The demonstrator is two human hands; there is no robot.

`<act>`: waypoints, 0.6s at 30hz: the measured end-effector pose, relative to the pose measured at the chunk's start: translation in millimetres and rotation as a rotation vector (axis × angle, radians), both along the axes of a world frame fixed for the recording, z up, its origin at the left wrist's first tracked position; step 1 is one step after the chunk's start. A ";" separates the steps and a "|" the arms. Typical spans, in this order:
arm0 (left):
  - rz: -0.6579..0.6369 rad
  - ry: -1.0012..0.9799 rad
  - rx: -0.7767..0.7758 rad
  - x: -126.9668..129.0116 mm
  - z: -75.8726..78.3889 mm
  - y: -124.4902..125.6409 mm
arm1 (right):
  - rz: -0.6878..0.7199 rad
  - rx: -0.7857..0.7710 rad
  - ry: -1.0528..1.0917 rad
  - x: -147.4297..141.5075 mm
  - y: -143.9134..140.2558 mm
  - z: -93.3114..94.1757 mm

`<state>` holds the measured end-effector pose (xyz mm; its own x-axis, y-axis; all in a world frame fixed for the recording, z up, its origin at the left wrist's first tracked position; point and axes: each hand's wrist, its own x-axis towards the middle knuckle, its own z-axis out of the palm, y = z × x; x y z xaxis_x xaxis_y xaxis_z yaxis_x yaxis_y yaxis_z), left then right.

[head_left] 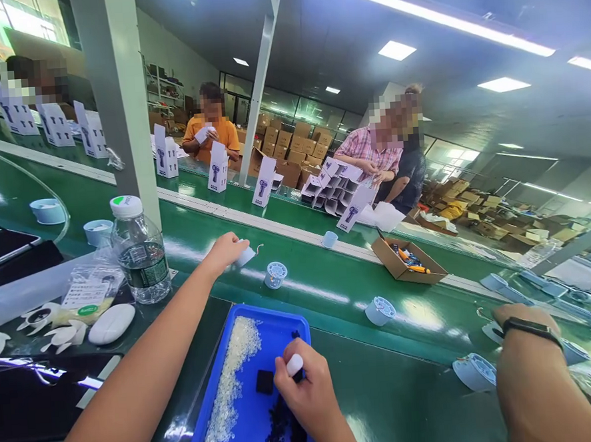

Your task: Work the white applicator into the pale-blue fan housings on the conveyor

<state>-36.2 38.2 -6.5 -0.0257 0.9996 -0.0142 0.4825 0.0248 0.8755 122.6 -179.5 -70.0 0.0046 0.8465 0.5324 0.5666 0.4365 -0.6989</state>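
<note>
Green tabletop (367, 403) spans the view, with a conveyor belt (319, 279) running across it. Blue tray (282, 328) lies near the front edge, holding white beads (230, 378) and black bits (278, 435). Water bottle (140, 254) stands at left. Left hand (224, 252) reaches out onto the belt, fingers closed around a white part (246, 255). Right hand (306, 387), over the tray, pinches a white cap (294, 364). A co-worker's arm with a wristband (529, 327) sits at right.
</note>
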 end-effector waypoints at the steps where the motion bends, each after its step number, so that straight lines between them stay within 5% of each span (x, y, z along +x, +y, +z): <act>1: -0.017 -0.055 -0.005 2.0 3.5 -2.4 | -0.007 0.003 -0.006 0.4 -0.1 -0.3; 8: -0.189 -0.620 -0.124 25.7 24.3 -28.0 | -0.018 -0.049 0.025 -4.9 -0.1 2.7; 11: -0.252 -0.640 -0.147 36.9 27.1 -38.9 | 0.028 -0.114 0.120 -6.3 1.1 4.2; 18: -0.397 -0.552 -0.206 59.4 23.9 -56.2 | -0.220 -0.039 0.709 12.4 5.3 8.8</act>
